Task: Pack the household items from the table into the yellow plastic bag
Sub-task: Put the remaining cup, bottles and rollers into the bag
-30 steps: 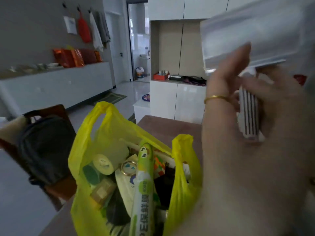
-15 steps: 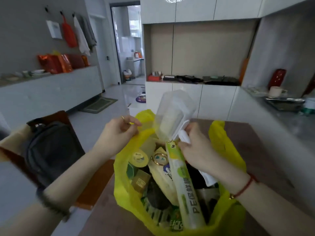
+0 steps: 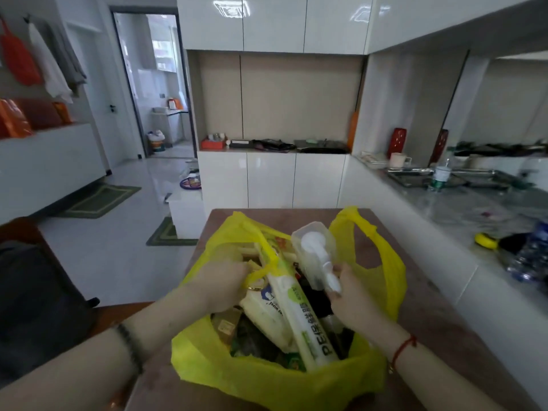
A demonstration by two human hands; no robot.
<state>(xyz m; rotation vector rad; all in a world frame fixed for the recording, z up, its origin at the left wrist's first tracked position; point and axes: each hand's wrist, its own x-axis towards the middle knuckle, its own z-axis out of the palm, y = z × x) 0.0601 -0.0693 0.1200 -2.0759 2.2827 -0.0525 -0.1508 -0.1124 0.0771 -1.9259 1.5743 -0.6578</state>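
Note:
The yellow plastic bag (image 3: 267,378) stands open on the brown table (image 3: 439,330), crammed with household items. A long white and green cling-film box (image 3: 299,312) sticks up through its middle. My left hand (image 3: 221,284) is shut on the bag's left handle and pulls the rim outward. My right hand (image 3: 354,298) grips the white handle of a brush inside a clear plastic case (image 3: 314,250), which leans tilted into the bag's far right side. A white packet (image 3: 267,315) and several darker items lie below it.
A white counter (image 3: 474,209) runs along the table's right side with a yellow tape measure (image 3: 486,241), a plastic bottle (image 3: 530,259), a metal tray and a cup. A dark backpack on a chair (image 3: 41,298) stands to the left. White cabinets are beyond the table.
The clear brush case has gone from close to my face down into the bag's right side. My left hand has moved onto the bag's left handle and pulled it open.

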